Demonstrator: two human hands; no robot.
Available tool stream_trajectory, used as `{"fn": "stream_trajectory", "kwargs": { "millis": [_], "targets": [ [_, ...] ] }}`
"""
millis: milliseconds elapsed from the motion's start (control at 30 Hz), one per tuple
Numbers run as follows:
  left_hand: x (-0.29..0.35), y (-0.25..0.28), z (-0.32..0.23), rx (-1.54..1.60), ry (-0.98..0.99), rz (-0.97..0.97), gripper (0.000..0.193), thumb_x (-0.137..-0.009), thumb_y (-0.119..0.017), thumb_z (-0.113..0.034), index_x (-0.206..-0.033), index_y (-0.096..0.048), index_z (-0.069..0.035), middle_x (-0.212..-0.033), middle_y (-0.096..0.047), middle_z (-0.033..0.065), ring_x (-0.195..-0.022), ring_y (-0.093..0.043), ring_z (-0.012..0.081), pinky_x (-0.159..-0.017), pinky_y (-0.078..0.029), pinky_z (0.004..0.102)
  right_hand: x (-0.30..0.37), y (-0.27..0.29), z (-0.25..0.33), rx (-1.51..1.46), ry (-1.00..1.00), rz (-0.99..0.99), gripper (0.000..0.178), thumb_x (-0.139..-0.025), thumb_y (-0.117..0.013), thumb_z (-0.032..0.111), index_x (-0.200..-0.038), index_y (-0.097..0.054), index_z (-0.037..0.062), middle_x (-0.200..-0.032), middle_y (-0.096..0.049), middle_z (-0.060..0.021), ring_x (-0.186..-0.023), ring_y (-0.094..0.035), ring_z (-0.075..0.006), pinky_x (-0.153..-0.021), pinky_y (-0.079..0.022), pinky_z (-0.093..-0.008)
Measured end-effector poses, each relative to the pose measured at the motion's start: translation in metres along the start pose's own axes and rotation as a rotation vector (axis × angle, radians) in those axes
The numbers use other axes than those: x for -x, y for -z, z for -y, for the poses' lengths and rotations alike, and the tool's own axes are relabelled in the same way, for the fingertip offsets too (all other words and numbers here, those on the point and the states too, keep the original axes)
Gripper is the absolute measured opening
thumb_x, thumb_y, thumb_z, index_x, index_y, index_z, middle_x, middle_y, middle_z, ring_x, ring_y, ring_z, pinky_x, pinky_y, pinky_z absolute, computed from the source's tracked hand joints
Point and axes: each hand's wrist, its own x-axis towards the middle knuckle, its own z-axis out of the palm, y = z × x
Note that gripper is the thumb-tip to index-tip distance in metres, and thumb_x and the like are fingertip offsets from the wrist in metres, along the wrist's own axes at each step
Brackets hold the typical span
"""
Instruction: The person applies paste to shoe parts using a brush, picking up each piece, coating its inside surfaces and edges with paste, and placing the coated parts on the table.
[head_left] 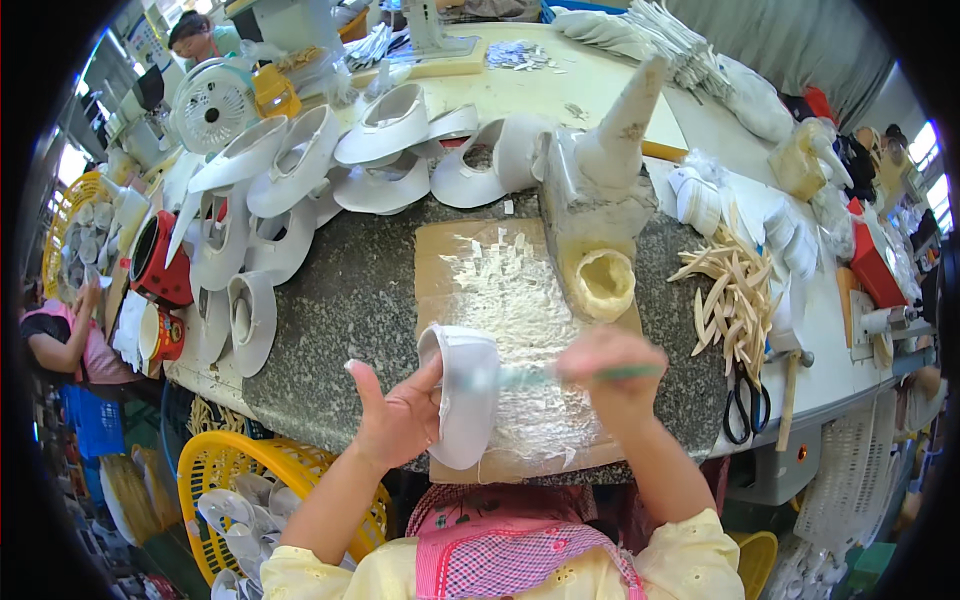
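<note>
My left hand (pixel 395 415) holds up a white shoe upper (pixel 468 400), its fingers tucked inside the opening and its thumb stretched away. In my right hand (pixel 615 372), smeared by motion, is a brush (pixel 525 377) with a green handle. The brush's blurred tip lies across the side of the upper. Beneath both hands is a cardboard sheet (pixel 435 262) crusted with whitish dried glue. On its far right stands a glue-caked pot (pixel 604 285) with a round mouth, a tall spout-like cone rising behind it.
White shoe uppers (pixel 290 180) are heaped at the left and back of the dark stone slab (pixel 330 310). To the right lie curved tan strips (pixel 735 300) and black scissors (pixel 745 405). A yellow basket (pixel 225 450) stands below left. A fan (pixel 212 108) and co-workers are farther off.
</note>
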Motion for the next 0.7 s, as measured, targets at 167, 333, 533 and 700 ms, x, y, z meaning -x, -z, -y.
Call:
{"fn": "stream_trajectory", "kwargs": {
  "millis": [167,333,533,700],
  "targets": [
    [0.000,0.008,0.002,-0.145,0.012,0.027,0.123,-0.036,-0.007,-0.087,-0.128,-0.016,-0.007,-0.124,-0.035,0.0049,-0.110,-0.037,0.0175,-0.090,-0.029,0.0363,-0.024,0.001,-0.004,0.124,0.024,-0.052,0.019,-0.061,-0.064,0.003,-0.080,-0.061,0.0054,-0.063,-0.056,-0.0069,-0.054,-0.054,-0.0160,-0.047,-0.040,-0.0234],
    [-0.003,-0.015,0.011,-0.348,0.126,0.002,0.131,-0.031,-0.003,-0.088,-0.126,-0.018,0.000,-0.122,-0.036,0.0073,-0.110,-0.037,0.0168,-0.091,-0.026,0.0316,0.011,0.020,0.005,0.173,0.072,-0.002,0.012,-0.064,-0.063,0.005,-0.075,-0.061,0.0031,-0.067,-0.058,-0.0114,-0.055,-0.055,-0.0170,-0.048,-0.042,-0.0225],
    [-0.008,-0.013,0.016,-0.445,0.149,0.095,0.126,-0.031,0.006,-0.085,-0.129,-0.009,-0.008,-0.125,-0.032,0.0104,-0.110,-0.035,0.0201,-0.087,-0.027,0.0287,0.019,0.034,0.012,0.175,0.069,-0.012,0.015,-0.062,-0.063,0.003,-0.076,-0.061,0.0033,-0.068,-0.059,-0.0105,-0.059,-0.058,-0.0184,-0.050,-0.045,-0.0234],
    [0.001,-0.005,0.023,-0.558,0.133,0.116,0.130,-0.030,0.004,-0.086,-0.126,-0.017,-0.001,-0.122,-0.036,0.0112,-0.110,-0.036,0.0204,-0.091,-0.025,0.0297,0.014,0.041,0.020,0.131,0.091,0.094,0.006,-0.064,-0.062,0.004,-0.069,-0.060,0.0020,-0.066,-0.059,-0.0136,-0.055,-0.058,-0.0202,-0.049,-0.046,-0.0247]
  ]
}}
